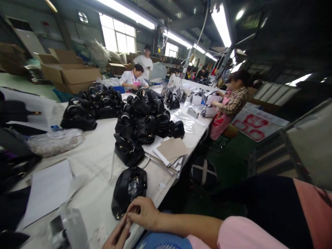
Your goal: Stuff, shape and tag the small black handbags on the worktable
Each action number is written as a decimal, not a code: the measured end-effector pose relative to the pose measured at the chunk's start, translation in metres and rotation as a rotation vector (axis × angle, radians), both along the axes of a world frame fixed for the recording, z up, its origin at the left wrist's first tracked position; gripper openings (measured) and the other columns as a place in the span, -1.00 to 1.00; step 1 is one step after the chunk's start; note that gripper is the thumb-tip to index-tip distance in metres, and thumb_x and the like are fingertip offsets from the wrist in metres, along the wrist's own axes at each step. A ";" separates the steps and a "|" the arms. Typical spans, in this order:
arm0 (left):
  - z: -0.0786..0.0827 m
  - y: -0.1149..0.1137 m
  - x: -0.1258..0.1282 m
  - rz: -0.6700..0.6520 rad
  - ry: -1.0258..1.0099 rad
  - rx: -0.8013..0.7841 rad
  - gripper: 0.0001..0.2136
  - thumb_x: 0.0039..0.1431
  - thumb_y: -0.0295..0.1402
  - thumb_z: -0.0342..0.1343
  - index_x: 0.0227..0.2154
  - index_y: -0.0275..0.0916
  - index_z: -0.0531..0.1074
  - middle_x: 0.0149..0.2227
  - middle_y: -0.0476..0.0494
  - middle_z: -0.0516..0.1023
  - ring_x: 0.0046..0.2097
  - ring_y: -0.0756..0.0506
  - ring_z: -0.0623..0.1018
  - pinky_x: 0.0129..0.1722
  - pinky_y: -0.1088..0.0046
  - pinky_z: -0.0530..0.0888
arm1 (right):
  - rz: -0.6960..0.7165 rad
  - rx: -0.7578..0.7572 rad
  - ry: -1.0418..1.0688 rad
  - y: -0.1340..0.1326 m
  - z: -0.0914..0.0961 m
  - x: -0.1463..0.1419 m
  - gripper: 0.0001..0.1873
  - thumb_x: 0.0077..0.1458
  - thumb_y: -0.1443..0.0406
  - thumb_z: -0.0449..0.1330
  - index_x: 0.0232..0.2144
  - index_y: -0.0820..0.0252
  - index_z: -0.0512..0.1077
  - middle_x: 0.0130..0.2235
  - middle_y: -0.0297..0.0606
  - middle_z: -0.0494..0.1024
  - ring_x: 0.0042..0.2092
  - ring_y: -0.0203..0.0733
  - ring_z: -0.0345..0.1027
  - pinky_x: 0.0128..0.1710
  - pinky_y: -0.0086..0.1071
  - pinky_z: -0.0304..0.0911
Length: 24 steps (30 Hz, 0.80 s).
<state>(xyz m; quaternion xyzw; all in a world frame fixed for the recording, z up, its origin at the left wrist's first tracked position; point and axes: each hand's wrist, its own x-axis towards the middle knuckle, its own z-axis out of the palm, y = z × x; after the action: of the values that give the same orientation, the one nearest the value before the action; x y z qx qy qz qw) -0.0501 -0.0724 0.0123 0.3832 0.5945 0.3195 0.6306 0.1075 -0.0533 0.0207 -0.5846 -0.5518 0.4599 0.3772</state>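
Observation:
My right hand (pixel 145 211) is closed in a pinch, its fingertips meeting those of my left hand (pixel 119 233) at the table's front edge. The left hand's fingers are pressed together, and part of that hand is cut off by the lower frame edge. Whatever is between the fingertips is too small to make out. Right behind the hands stands a black handbag (pixel 121 188) with gold-coloured rings and clear plastic showing in its opening. Another black handbag (pixel 129 152) lies just beyond it, in front of a large heap of similar bags.
Sheets of cardboard (pixel 172 149) lie by the table's right edge. White paper (pixel 49 193) and crumpled plastic bags (pixel 55 141) are on the left. Across the white table (pixel 95 166), co-workers handle bags; a person in a plaid shirt (pixel 234 98) sits at the right side.

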 end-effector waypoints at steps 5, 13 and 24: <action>0.018 -0.005 0.006 0.096 -0.031 0.075 -0.57 -0.07 0.00 0.25 -0.25 -0.24 0.50 -0.21 -0.14 0.55 -0.14 -0.13 0.52 -0.09 0.35 0.50 | 0.058 -0.119 0.219 -0.004 -0.001 0.012 -0.76 0.01 0.24 0.25 -0.23 0.19 0.50 -0.38 -0.33 0.55 -0.32 -0.28 0.42 -0.26 -0.41 0.32; 0.030 -0.015 0.003 0.240 -0.447 -0.150 -0.74 0.01 -0.21 0.28 -0.30 -0.26 0.46 -0.33 -0.03 0.42 -0.26 0.05 0.45 -0.21 0.56 0.46 | 0.306 -0.038 -0.069 -0.008 -0.031 0.012 -0.51 -0.04 0.36 0.27 0.00 0.12 0.38 -0.05 -0.21 0.46 -0.35 -0.36 0.38 -0.31 -0.42 0.30; 0.028 -0.015 0.010 0.234 -0.520 -0.215 -0.77 0.02 -0.22 0.27 -0.31 -0.23 0.47 -0.37 0.00 0.42 -0.32 0.07 0.44 -0.26 0.59 0.47 | 0.192 -0.172 -0.213 -0.012 -0.029 -0.007 -0.65 0.01 0.28 0.24 -0.10 0.10 0.37 -0.33 -0.37 0.55 -0.35 -0.27 0.40 -0.38 -0.44 0.15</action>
<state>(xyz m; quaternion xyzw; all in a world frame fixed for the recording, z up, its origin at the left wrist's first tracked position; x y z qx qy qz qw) -0.0405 -0.0875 0.0406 0.1483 0.4836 0.4125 0.7576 0.1006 -0.0651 -0.0081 -0.6048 -0.6006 0.4746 0.2194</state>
